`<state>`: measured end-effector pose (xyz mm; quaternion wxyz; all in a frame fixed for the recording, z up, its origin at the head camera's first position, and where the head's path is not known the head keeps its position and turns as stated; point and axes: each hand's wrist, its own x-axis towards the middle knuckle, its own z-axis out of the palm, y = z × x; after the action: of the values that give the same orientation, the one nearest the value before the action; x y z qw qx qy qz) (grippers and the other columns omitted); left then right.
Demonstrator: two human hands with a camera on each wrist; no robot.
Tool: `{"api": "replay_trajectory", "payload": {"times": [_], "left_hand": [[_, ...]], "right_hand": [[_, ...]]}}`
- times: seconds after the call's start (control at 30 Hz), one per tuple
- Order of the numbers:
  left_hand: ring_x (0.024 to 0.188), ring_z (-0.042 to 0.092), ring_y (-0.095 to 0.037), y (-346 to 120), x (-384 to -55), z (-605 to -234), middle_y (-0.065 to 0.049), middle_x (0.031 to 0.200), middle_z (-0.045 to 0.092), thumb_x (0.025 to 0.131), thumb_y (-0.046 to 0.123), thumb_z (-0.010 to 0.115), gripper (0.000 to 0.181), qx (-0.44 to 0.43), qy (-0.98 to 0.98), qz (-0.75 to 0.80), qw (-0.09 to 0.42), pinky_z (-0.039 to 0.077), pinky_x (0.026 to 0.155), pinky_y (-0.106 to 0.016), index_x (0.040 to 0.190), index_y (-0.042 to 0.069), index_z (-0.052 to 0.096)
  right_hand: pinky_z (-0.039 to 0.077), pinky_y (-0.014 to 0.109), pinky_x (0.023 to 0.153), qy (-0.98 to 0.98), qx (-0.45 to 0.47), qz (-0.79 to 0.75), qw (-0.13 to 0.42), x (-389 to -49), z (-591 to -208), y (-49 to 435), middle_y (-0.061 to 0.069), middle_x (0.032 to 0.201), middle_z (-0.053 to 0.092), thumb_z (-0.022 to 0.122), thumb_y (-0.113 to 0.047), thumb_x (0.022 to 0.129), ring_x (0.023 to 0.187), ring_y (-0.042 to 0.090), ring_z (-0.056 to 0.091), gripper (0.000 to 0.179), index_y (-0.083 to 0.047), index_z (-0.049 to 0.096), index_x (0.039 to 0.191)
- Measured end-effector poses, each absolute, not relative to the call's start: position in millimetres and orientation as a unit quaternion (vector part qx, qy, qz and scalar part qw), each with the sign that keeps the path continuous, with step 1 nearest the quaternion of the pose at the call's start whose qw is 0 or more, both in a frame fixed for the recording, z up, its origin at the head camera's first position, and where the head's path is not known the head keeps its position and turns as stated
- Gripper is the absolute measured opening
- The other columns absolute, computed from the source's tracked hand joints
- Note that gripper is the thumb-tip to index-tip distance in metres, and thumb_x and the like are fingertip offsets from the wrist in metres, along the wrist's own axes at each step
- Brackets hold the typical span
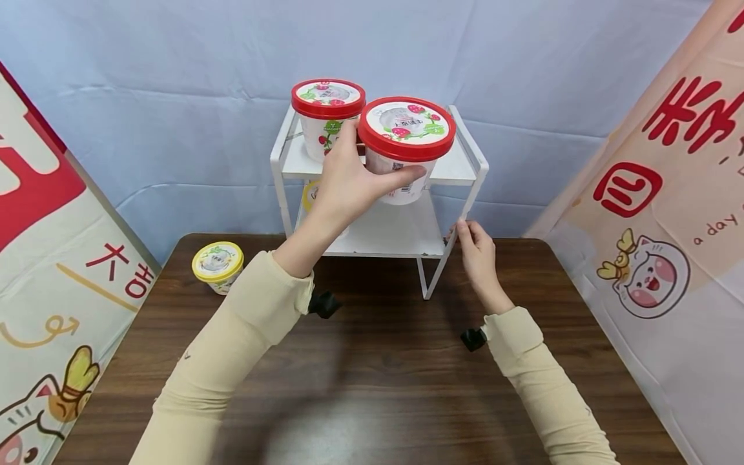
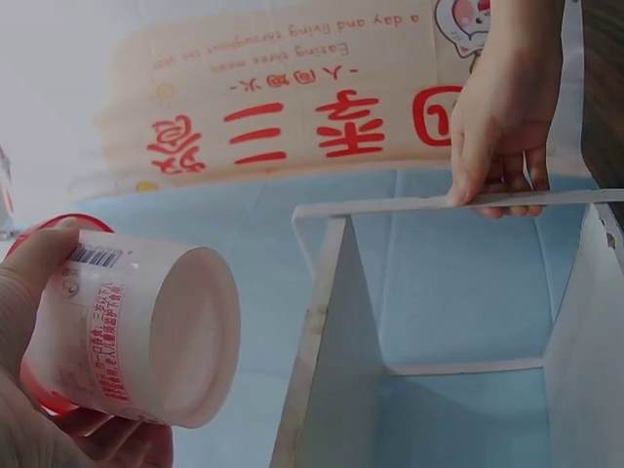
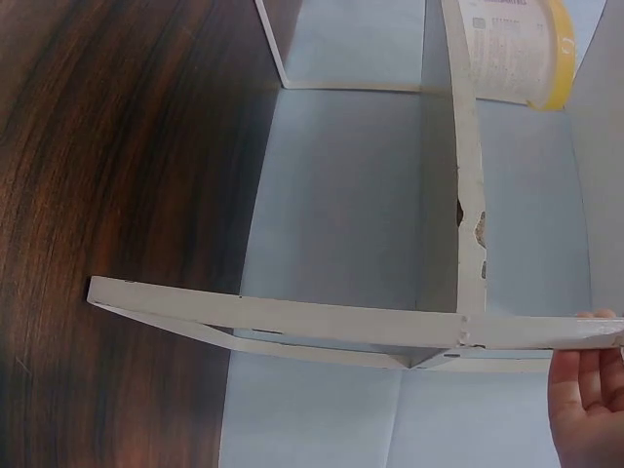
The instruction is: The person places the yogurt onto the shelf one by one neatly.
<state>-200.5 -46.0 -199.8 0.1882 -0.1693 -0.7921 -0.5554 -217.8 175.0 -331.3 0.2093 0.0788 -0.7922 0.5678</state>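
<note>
My left hand (image 1: 347,181) grips a white paper tub with a red strawberry-print lid (image 1: 407,126), thumb in front and fingers on its far side. The tub is held up at the front of the top shelf of a white two-tier rack (image 1: 383,236); the left wrist view shows its bottom (image 2: 198,336) off the shelf. A second red-lidded tub (image 1: 327,97) stands on the top shelf at left, partly behind that hand. My right hand (image 1: 480,257) holds the rack's front right leg, thumb and fingers around the bar (image 3: 526,331).
A yellow-lidded tub (image 1: 217,263) stands on the brown wooden table (image 1: 360,387), left of the rack. Another yellow-lidded tub (image 3: 517,49) is on the lower shelf, mostly hidden by my left arm in the head view. Blue cloth (image 1: 174,129) hangs behind the rack.
</note>
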Motion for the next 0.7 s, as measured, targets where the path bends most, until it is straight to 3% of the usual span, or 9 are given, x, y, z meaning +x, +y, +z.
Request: {"api": "replay_trajectory", "payload": {"times": [0.7], "left_hand": [[0.113,0.044,-0.010,-27,-228,-186,0.000,0.126,0.048,0.068,0.043,0.077,0.082,-0.120,-0.825,-0.527,0.163,0.045,0.088,-0.022,0.130,0.010,0.036]], "right_hand": [[0.042,0.012,0.065,-0.793,0.081,0.563,0.217,-218,-333,175,0.033,0.089,0.058,0.043,-0.013,0.097,0.075,0.023,0.054,0.032,0.016,0.057,0.094]]}}
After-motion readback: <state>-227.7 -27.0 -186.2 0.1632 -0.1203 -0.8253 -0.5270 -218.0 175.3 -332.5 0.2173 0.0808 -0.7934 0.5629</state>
